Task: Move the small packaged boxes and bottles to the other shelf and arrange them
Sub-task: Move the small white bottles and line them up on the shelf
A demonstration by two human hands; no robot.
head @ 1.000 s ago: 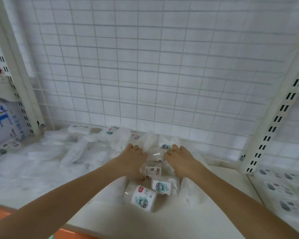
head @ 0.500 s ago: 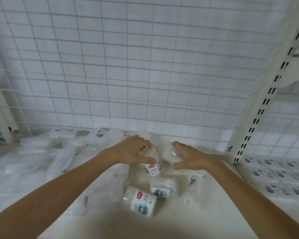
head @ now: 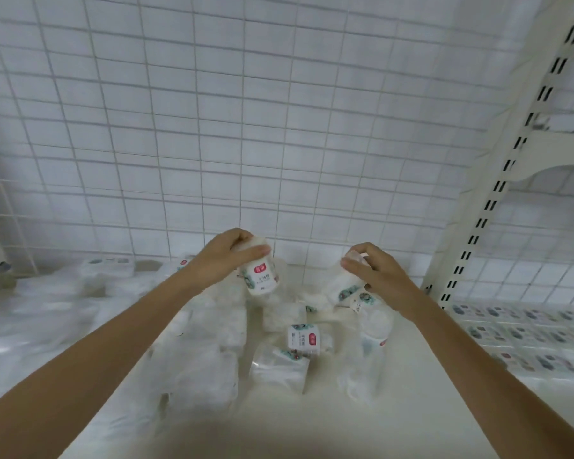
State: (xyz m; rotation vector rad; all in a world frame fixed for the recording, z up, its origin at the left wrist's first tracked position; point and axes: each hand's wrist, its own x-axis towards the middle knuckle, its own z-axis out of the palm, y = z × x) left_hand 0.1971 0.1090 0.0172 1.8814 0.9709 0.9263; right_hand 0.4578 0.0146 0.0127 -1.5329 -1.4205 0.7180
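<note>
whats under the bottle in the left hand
The left hand holds the bottle clear of the shelf. Below it lie clear plastic packets and more bottles on their sides. Whatever the packets cover is hidden.

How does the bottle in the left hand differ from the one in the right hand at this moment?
The left hand grips its bottle near the top, almost upright, with the red-badged label facing the camera. The right hand holds its bottle tilted strongly, base toward the shelf, and its label shows only partly. The left bottle hangs clear of the pile; whether the right bottle's base touches it is unclear. Both are small, white and labelled.
</note>
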